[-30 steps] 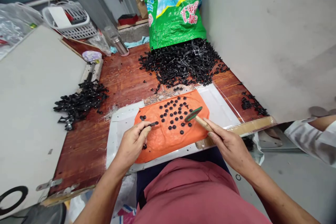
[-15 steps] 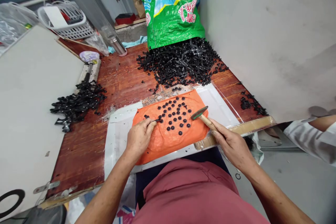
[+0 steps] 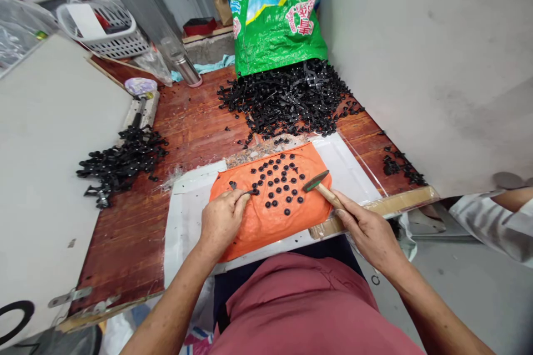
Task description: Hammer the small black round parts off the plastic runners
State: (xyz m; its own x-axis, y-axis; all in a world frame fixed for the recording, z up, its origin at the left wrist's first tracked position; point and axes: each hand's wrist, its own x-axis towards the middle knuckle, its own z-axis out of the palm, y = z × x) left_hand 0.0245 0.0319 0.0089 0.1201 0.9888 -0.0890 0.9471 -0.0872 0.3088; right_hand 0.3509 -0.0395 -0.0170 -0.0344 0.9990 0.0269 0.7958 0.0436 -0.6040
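While the left hand (image 3: 222, 222) pinches a part (image 3: 251, 192) steady on the pad (image 3: 266, 227), the right hand (image 3: 368, 230) clasps a hammer (image 3: 316, 181) over it.

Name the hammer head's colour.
Green; the hammer head shows best in the head view.

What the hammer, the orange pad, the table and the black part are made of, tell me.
The hammer in the right hand: pale wooden handle; dark head with green face, probably painted metal. The orange pad: seems woven plastic sacking, wrinkled, slightly glossy. The table: reddish-brown wood, grain showing, worn varnish. The black part in the left hand: matte, likely plastic.
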